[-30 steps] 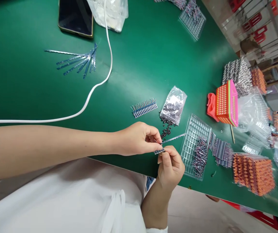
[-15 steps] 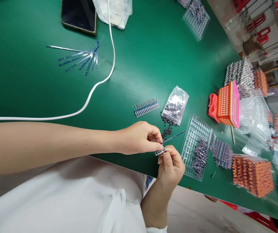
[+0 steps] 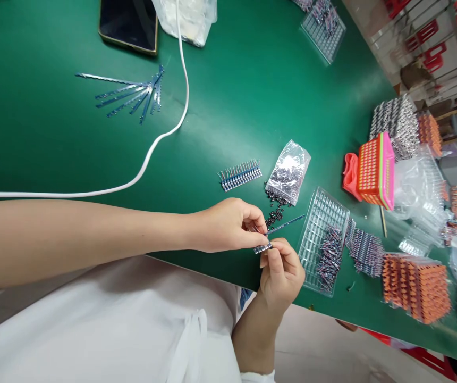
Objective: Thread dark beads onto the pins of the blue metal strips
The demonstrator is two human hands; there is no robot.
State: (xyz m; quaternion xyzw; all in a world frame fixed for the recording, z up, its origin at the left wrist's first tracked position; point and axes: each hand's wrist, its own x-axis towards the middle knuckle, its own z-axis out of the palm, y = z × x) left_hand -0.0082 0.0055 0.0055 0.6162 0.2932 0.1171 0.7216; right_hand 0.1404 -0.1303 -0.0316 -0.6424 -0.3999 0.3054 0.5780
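Note:
My left hand [image 3: 234, 226] reaches in from the left, thumb and fingers closed on a short circuit-board strip [image 3: 262, 248] with small silvery parts; its upper side is hidden by the fingers. My right hand [image 3: 280, 271] pinches at the strip's right end, and whatever tiny part lies between its fingertips is too small to make out. A thin blue strip [image 3: 286, 224] sticks out just beyond the fingers; whether it is held or lies on the table I cannot tell. Loose small black parts [image 3: 274, 217] lie beside the hands, spilling from a clear plastic bag [image 3: 289, 173].
A wired board strip [image 3: 241, 175] lies left of the bag. Right of my hands is a clear tray [image 3: 319, 213] with wired parts, then orange stacks [image 3: 415, 287] and an orange basket [image 3: 370, 170]. A white cable [image 3: 149, 159], blue strips [image 3: 133, 96] and a phone [image 3: 128, 24] are leftward.
Both hands keep nearly the same pose at the strip. The whole view has shifted very slightly; nothing else has visibly moved.

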